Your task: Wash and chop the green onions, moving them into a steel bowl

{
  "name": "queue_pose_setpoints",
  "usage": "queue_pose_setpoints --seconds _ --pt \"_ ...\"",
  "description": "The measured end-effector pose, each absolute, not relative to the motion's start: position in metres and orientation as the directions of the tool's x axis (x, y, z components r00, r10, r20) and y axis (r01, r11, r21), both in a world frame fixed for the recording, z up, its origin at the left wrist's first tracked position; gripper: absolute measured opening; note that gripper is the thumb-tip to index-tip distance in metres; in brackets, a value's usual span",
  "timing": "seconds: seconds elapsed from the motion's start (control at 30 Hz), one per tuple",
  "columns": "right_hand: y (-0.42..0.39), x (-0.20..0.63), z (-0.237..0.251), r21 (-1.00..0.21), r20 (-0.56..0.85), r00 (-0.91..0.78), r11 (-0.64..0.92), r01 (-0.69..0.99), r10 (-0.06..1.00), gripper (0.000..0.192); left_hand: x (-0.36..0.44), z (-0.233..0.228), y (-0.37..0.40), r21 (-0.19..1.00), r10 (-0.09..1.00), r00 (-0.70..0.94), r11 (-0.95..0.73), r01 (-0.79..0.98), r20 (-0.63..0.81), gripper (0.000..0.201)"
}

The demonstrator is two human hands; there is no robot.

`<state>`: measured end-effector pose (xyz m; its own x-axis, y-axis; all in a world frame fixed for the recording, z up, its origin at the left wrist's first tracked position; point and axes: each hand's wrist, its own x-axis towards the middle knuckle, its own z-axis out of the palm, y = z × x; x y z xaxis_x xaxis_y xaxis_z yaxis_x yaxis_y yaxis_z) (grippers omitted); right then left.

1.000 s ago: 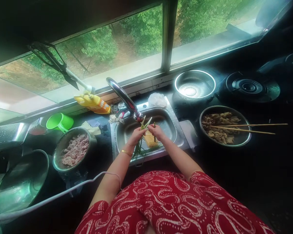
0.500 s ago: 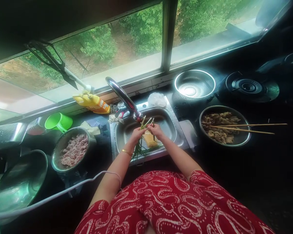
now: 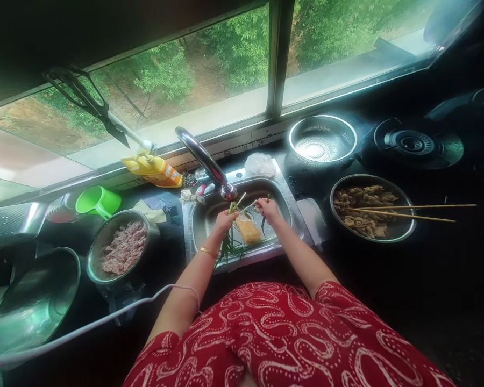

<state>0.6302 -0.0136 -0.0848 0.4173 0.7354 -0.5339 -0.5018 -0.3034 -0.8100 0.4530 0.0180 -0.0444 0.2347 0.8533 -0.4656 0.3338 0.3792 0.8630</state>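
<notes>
Peeling green onions (image 3: 226,248), apparently, over the sink (image 3: 300,226), you clasp the bunch in your left hand (image 3: 226,220) and pinch a pale stalk (image 3: 249,206) with your right hand (image 3: 268,210), the next pull likely calling for firm left support.

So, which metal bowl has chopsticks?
The bowl right of the sink, holding brownish food: two chopsticks jut from it. The minced-meat bowl, large far-left bowl and colander show none.
</notes>
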Motion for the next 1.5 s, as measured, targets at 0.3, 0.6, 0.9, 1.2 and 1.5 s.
queue_pose_setpoints --seconds 0.3,0.6,0.9,1.2,1.5 --pt "-0.021 0.617 -0.078 -0.680 -0.500 0.011 -0.385 -0.624 0.866 0.027 0.456 -0.045 0.015 0.830 0.781 0.304 0.452 0.327 -0.545 0.034" --pt "-0.020 0.594 -0.073 -0.783 -0.427 -0.054 -0.399 -0.478 0.902 0.040 0.455 -0.042 0.022 0.877 0.641 0.598 0.329 0.351 -0.480 0.037" --pt "0.000 0.615 -0.082 -0.773 -0.472 0.166 -0.315 -0.550 0.866 0.032 0.463 -0.038 0.021 0.821 0.541 0.631 0.476 0.315 -0.556 0.041" --pt "-0.030 0.661 -0.153 -0.697 -0.510 0.197 -0.536 0.476 0.837 0.024 0.472 -0.031 0.034 0.780 0.693 0.510 0.120 0.615 -0.509 0.024" --pt "-0.050 0.640 -0.177 -0.743 -0.551 0.001 -0.492 0.454 0.834 0.031 0.477 -0.039 0.036 0.660 0.820 0.451 -0.123 0.741 -0.352 0.020"
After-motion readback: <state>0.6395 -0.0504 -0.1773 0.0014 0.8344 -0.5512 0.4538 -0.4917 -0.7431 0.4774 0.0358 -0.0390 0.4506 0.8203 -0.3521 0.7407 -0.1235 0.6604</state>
